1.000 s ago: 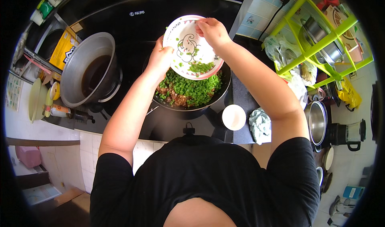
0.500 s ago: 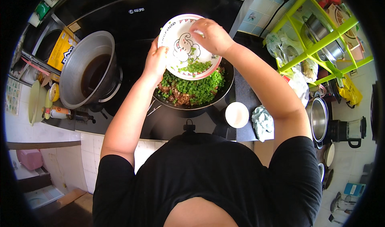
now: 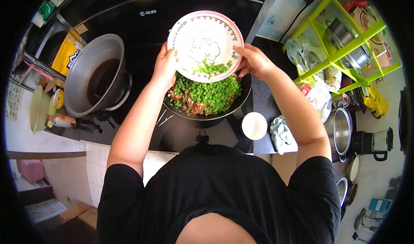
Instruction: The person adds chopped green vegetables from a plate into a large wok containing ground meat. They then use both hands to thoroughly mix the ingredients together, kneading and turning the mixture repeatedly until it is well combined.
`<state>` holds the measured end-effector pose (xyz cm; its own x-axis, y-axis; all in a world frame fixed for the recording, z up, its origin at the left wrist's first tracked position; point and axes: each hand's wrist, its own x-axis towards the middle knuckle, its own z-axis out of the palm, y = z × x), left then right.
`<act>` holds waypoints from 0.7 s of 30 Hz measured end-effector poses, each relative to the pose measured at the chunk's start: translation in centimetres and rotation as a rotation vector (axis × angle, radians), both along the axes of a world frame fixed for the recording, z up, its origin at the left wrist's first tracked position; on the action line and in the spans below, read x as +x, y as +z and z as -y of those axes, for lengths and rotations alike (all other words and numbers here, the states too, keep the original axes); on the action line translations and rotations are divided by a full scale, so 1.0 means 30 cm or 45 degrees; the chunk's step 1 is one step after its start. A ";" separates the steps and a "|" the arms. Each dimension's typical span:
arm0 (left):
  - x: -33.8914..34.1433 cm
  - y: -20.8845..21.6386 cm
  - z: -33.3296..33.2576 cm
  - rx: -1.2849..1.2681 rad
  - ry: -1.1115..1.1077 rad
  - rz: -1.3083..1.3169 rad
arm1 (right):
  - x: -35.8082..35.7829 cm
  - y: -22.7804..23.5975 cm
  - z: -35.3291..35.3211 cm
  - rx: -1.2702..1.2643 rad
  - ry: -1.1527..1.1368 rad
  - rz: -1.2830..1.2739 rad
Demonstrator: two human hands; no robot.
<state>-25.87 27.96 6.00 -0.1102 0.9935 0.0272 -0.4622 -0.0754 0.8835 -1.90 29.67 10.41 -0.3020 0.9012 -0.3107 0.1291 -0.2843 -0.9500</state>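
A white plate [image 3: 207,32] with a red patterned rim and a line drawing is tilted over a black frying pan [image 3: 246,95]. My left hand [image 3: 165,65] grips the plate's left edge, thumb on the upper face. On the opposite edge, my right hand [image 3: 255,61] holds it with the thumb on top and the other fingers partly hidden beneath. Some chopped green bits [image 3: 215,68] cling to the plate's lower part. Below, the pan holds a heap of chopped greens [image 3: 211,95] over a brown minced mixture [image 3: 194,108]. The plate covers the pan's far side.
A large metal pot [image 3: 116,50] of dark liquid stands at left on the stove. Right of the pan are a small white bowl [image 3: 254,125] and a crumpled pale-green cloth or bag [image 3: 283,136]. A green rack [image 3: 330,62] stands at far right, with plastic bags [image 3: 317,97] beside it.
My right hand has moved from over the plate's inner face to its right edge. The plate has risen slightly, and fewer green bits show on it.
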 end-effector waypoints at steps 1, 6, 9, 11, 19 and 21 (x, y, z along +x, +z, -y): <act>0.005 0.006 -0.003 0.000 -0.048 -0.023 | 0.001 -0.014 0.007 -0.072 0.030 -0.202; 0.003 0.028 -0.063 0.095 -0.226 -0.519 | 0.038 -0.065 0.009 -0.092 -0.014 -0.039; 0.004 0.081 -0.137 0.193 -0.073 -1.164 | 0.028 -0.075 0.021 0.127 -0.118 0.063; 0.032 0.131 -0.166 0.513 0.118 -1.712 | -0.003 -0.061 0.043 0.297 -0.227 0.123; 0.003 0.063 -0.208 0.105 -0.248 -1.406 | -0.016 -0.050 0.024 0.363 -0.505 -0.020; 0.054 0.031 -0.146 -0.242 -0.286 -0.882 | -0.025 -0.073 0.014 0.435 -0.595 -0.050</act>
